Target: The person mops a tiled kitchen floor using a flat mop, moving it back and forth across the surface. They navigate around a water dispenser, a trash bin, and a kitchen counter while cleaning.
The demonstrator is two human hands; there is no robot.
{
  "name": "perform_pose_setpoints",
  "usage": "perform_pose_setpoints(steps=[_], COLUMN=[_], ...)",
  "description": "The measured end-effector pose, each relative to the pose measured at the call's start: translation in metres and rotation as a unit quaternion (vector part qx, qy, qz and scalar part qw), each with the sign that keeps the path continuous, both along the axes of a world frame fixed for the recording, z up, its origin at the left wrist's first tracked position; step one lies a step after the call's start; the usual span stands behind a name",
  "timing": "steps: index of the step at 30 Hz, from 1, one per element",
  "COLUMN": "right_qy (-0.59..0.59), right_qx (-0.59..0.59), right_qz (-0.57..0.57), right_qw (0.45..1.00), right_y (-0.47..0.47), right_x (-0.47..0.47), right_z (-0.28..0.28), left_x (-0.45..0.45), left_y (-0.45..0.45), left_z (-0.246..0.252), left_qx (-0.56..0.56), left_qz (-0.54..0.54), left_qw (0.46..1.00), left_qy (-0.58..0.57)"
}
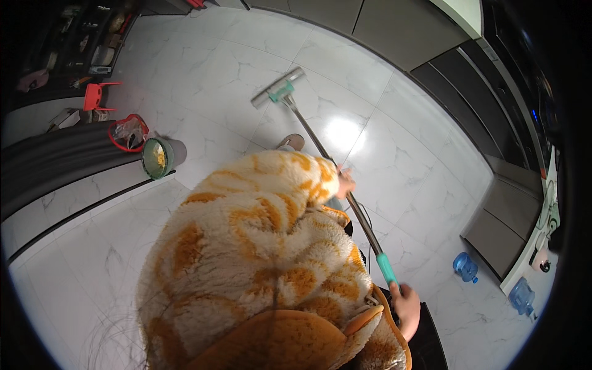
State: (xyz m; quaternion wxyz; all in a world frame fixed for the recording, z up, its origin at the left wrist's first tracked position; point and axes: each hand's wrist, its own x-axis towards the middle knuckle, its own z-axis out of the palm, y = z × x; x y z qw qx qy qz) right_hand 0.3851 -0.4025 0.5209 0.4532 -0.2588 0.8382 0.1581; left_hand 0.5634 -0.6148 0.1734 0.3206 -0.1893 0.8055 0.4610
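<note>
A flat-headed mop (311,131) slants across the floor before me, with a metal pole and a teal grip (385,268) at its upper end. My left hand (345,181), coming out of a fluffy white and orange sleeve (277,180), is closed around the middle of the pole. Lower down, my right hand (406,307) holds the end of the teal grip. The mop head (277,88) rests on the marbled tile floor (222,69) and looks slightly blurred. A shoe (292,141) shows beyond my left sleeve.
At left, a lined bin (158,159) holds yellow waste beside a red-rimmed basket (128,133) and a small red chair (94,96). Grey cabinets (411,32) border the far and right sides. Blue water jugs (465,267) lie at right. A thin cable (368,222) runs behind the pole.
</note>
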Motion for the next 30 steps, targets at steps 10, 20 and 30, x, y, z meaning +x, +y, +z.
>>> perform_pose_setpoints(steps=[10, 20, 30], right_qy=[0.148, 0.020, -0.055], right_qx=[-0.090, -0.185, -0.174], right_qz=[-0.003, 0.160, 0.363], right_qw=[0.985, 0.969, 0.914], right_y=[0.091, -0.129, -0.276], right_x=[-0.116, -0.075, 0.048], right_z=[0.085, -0.002, -0.083], left_x=[-0.117, 0.015, 0.183], left_y=[0.062, -0.075, -0.126], left_z=[0.076, 0.043, -0.016], left_qx=[0.034, -0.039, -0.286], left_qz=[-0.015, 0.177, 0.374], left_qw=[0.971, 0.983, 0.882], left_qy=[0.235, 0.025, -0.030])
